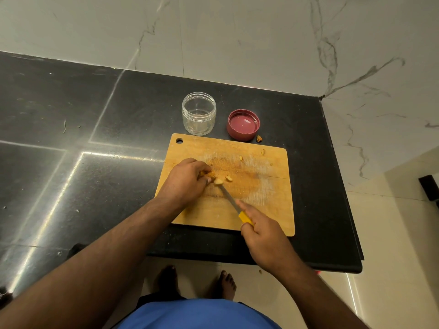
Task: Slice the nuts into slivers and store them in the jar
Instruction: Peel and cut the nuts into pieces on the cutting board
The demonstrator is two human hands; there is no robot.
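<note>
Slicing step: left hand (187,179) pinches nut (206,174) on cutting board (261,210), right hand (263,236) grips knife (229,198); next cut needs fingers clear; jar (199,113) awaits.

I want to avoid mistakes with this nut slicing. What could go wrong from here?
1. The left hand pinches the nuts right beside the knife tip, so a slip might cut a fingertip.
2. Pieces already lie scattered across the cutting board, and one crumb sits off it near the lid; more may fly off.
3. The open jar stands close behind the board and could be knocked over.
</note>
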